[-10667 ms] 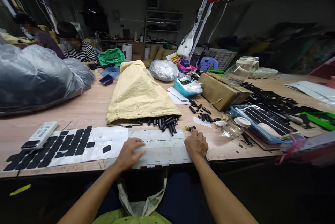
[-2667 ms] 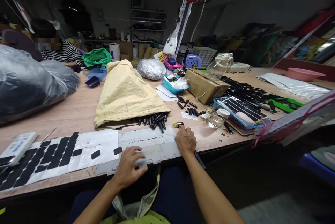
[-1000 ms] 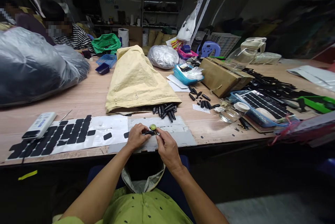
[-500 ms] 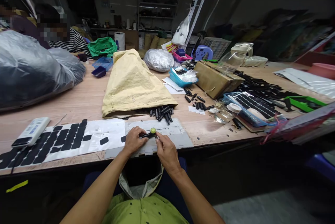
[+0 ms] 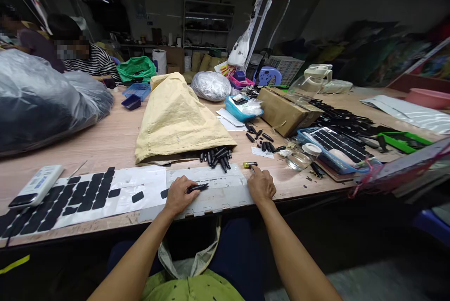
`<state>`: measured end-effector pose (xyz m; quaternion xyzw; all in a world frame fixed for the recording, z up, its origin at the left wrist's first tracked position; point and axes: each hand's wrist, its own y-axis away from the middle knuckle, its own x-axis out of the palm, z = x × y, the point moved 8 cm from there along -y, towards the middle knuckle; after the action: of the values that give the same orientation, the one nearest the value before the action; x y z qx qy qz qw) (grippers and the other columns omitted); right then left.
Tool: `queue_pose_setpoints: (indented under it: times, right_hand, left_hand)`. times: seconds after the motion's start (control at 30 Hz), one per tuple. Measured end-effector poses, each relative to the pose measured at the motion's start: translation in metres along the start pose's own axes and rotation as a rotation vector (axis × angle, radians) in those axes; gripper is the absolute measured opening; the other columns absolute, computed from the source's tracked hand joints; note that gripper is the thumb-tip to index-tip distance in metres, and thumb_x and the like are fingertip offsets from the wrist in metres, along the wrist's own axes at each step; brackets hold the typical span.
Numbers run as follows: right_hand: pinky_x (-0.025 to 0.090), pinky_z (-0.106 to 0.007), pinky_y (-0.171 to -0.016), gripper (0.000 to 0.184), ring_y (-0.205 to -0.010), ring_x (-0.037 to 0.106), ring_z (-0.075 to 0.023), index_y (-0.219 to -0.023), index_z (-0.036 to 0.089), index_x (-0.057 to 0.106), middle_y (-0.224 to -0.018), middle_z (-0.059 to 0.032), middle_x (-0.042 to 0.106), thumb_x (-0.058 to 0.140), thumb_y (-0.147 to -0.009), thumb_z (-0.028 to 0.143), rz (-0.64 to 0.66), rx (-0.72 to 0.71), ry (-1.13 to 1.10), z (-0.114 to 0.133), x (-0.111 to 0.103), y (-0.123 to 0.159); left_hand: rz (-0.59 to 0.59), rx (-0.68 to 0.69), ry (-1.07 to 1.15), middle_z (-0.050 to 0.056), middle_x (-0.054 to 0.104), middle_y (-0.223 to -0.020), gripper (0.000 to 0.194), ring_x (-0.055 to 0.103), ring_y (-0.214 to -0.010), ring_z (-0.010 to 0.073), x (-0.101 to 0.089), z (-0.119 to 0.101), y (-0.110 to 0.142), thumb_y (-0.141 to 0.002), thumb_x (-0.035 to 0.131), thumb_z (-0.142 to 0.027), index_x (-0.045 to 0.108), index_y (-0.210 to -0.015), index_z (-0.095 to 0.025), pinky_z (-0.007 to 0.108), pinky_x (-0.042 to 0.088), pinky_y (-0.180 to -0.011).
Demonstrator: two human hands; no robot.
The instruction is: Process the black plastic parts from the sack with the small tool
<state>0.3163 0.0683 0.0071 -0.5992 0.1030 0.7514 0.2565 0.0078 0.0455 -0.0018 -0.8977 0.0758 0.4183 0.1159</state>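
Note:
My left hand (image 5: 180, 194) is closed on a slim black plastic piece (image 5: 199, 187), which points right over the grey board (image 5: 225, 198). To the right, my right hand (image 5: 260, 185) is closed round the handle of a small hammer with a yellow-green head (image 5: 250, 164). The hammer head is near the board's right end, and most of the handle is hidden by my fingers. Beyond the board, several short black cylindrical pieces (image 5: 218, 156) spill from the mouth of a tan sack (image 5: 183, 123).
Left of the board lies a white sheet with black stickers (image 5: 151, 179), a white box-shaped device (image 5: 37, 186) at its end. A cardboard box (image 5: 286, 111), a clear jar (image 5: 298, 160) and a blue tray (image 5: 337, 160) stand right. A person in striped clothing (image 5: 101, 61) sits far left.
My right hand has moved right with the hammer, away from the black piece. My left hand stays on the board, still holding that piece. The camera view has shifted slightly.

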Motion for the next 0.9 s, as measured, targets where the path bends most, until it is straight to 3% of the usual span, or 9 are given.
queue_pose_setpoints:
  times: [0.23,0.43,0.53,0.6,0.67,0.77,0.9]
  right_hand:
    - [0.039,-0.032,-0.07,0.037,-0.091,0.054,-0.0237,-0.123,0.02,0.063,-0.101,-0.0129,0.058,0.043,-0.092,0.019,-0.139,-0.101,0.112,0.01,0.002,0.006]
    - [0.039,-0.032,-0.069,0.038,-0.092,0.054,-0.0248,-0.124,0.019,0.061,-0.103,-0.0131,0.058,0.043,-0.092,0.019,-0.153,-0.104,0.113,0.009,0.003,0.003]
    - [0.038,-0.032,-0.069,0.038,-0.092,0.054,-0.0246,-0.125,0.02,0.061,-0.102,-0.0131,0.058,0.044,-0.091,0.019,-0.16,-0.105,0.115,0.01,0.003,0.005]
    - [0.038,-0.032,-0.069,0.037,-0.092,0.054,-0.0244,-0.124,0.02,0.062,-0.102,-0.013,0.058,0.045,-0.091,0.019,-0.164,-0.107,0.118,0.01,0.003,0.006]
    - [0.038,-0.032,-0.069,0.037,-0.091,0.054,-0.0241,-0.124,0.02,0.062,-0.102,-0.0129,0.057,0.046,-0.09,0.019,-0.168,-0.113,0.122,0.01,0.004,0.007]
    - [0.038,-0.032,-0.069,0.037,-0.091,0.054,-0.0238,-0.124,0.021,0.061,-0.101,-0.0125,0.057,0.046,-0.09,0.02,-0.181,-0.122,0.123,0.01,0.005,0.006]
    - [0.037,-0.032,-0.068,0.036,-0.091,0.053,-0.024,-0.122,0.02,0.061,-0.1,-0.012,0.057,0.045,-0.09,0.02,-0.192,-0.129,0.124,0.01,0.006,0.004]
  left_hand:
    - [0.066,0.072,0.013,0.004,0.062,-0.09,0.017,0.055,-0.09,0.0222,-0.003,-0.012,0.004,-0.081,0.064,-0.033,0.073,-0.093,-0.023,0.037,0.041,-0.082]
    - [0.186,0.216,-0.035,0.005,0.057,-0.123,0.016,0.047,-0.116,0.03,0.004,-0.03,0.054,-0.074,0.071,-0.027,0.072,-0.09,-0.028,0.046,0.037,-0.098]
    - [0.183,0.234,-0.073,0.004,0.049,-0.138,0.027,0.039,-0.126,0.0343,0.007,-0.034,0.078,-0.067,0.076,-0.022,0.071,-0.092,-0.029,0.051,0.032,-0.105]
    - [0.15,0.222,-0.056,0.006,0.051,-0.136,0.036,0.041,-0.125,0.0343,0.005,-0.038,0.079,-0.064,0.077,-0.024,0.069,-0.099,-0.029,0.051,0.034,-0.104]
    - [0.084,0.178,-0.006,0.007,0.06,-0.122,0.034,0.049,-0.116,0.0305,-0.002,-0.041,0.064,-0.068,0.075,-0.03,0.066,-0.102,-0.026,0.046,0.04,-0.098]
    - [-0.075,0.027,0.07,0.006,0.066,-0.095,0.016,0.058,-0.093,0.023,-0.016,-0.038,0.017,-0.082,0.061,-0.035,0.064,-0.089,-0.021,0.037,0.047,-0.083]
    - [-0.178,-0.228,0.036,0.007,0.068,-0.091,0.021,0.062,-0.088,0.0219,-0.017,-0.024,-0.056,-0.084,0.058,-0.038,0.065,-0.089,-0.019,0.032,0.047,-0.075]
